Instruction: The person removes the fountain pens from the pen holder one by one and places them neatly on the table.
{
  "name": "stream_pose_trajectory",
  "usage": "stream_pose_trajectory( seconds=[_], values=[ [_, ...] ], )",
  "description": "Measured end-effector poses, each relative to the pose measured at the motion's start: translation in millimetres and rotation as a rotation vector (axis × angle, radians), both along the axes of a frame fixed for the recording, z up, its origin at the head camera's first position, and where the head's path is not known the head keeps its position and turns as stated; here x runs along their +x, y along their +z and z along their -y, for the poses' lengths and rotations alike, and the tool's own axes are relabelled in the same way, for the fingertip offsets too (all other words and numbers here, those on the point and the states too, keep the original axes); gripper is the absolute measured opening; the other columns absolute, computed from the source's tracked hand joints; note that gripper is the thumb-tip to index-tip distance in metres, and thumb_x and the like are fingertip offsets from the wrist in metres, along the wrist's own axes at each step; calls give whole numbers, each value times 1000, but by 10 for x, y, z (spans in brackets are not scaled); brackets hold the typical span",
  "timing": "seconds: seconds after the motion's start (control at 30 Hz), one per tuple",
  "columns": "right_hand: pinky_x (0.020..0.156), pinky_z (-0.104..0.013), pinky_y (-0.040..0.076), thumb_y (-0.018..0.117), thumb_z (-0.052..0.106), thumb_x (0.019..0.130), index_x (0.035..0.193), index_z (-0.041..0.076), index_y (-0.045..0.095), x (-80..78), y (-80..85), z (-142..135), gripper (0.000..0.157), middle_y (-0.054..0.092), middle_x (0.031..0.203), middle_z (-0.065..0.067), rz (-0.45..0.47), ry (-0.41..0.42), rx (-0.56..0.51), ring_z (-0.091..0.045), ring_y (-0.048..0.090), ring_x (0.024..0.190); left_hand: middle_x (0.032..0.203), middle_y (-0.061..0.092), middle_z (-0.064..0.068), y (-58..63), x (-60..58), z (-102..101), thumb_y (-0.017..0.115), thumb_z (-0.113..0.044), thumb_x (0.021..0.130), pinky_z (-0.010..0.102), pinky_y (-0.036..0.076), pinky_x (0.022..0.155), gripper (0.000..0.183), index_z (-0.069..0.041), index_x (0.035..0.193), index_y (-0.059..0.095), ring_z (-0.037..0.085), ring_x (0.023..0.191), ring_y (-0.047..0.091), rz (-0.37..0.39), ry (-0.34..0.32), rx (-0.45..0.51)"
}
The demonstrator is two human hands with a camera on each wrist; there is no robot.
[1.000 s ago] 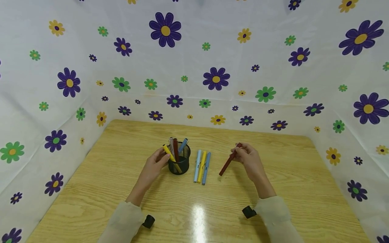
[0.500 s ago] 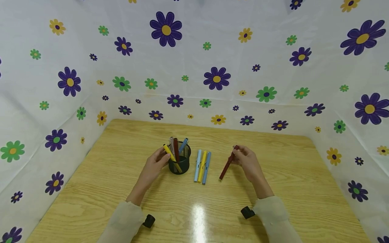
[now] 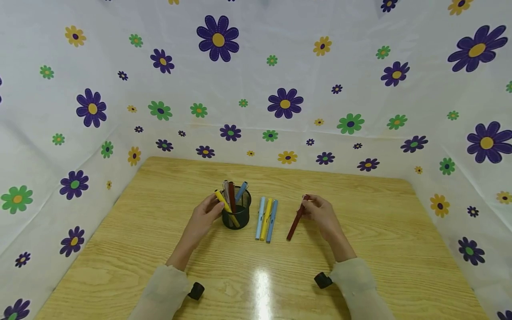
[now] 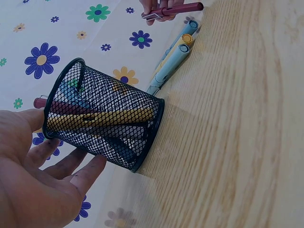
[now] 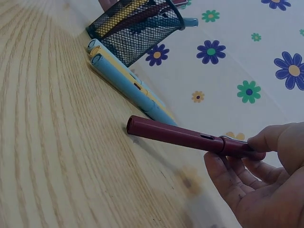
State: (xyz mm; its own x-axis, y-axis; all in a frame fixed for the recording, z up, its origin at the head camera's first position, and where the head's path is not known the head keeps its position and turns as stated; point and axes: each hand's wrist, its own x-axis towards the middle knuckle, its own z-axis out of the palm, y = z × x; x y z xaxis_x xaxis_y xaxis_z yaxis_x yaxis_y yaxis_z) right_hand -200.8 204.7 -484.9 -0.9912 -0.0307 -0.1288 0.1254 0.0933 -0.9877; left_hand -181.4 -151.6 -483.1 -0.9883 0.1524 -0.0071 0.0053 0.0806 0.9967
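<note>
My left hand (image 3: pixel 204 218) holds the black mesh pen holder (image 4: pixel 102 114) at its left side, with the thumb by the rim and the fingers along the wall. Several pens stand in it, among them a yellow pen (image 3: pixel 222 201), a dark red pen (image 3: pixel 232 198) and a blue pen (image 3: pixel 241 191). My right hand (image 3: pixel 322 215) pinches another dark red pen (image 5: pixel 175 136) by its clip end. That pen slants, its free end pointing toward me and low over the table; whether it touches is unclear. Between the hands lie a light blue pen (image 3: pixel 260 218), a yellow pen (image 3: pixel 266 219) and a blue pen (image 3: pixel 272 221), side by side.
The wooden table (image 3: pixel 224 266) carries a bright glare spot near its front. A white flowered cloth (image 3: pixel 256 80) stands behind the table and along both sides. Black wrist cameras (image 3: pixel 196 291) sit by each sleeve.
My right hand has moved left and toward me with the dark red pen, bringing it nearer the row of three and more in line with it. The left hand and the pen holder have stayed put.
</note>
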Motion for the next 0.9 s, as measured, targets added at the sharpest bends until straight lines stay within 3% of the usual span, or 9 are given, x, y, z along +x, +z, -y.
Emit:
stream_pose_trajectory(
  seconds=[0.4,0.9],
  values=[
    [73,-31,61,58,13,107,139,-11,55,-54,-30,162,40,72,100,-17,-4,26,109,-22,71,83,154,44,26,-9,-12,6,55,-21,110,52,44,113,59,-1,160,33,39,141,46,-8,-2,-11],
    [64,-30,61,62,8,104,138,-12,56,-116,-73,365,40,70,102,-22,-4,36,180,-22,69,73,155,43,27,-19,-8,12,55,-21,110,51,43,114,59,-1,160,32,40,142,44,-5,0,-2]
  ],
)
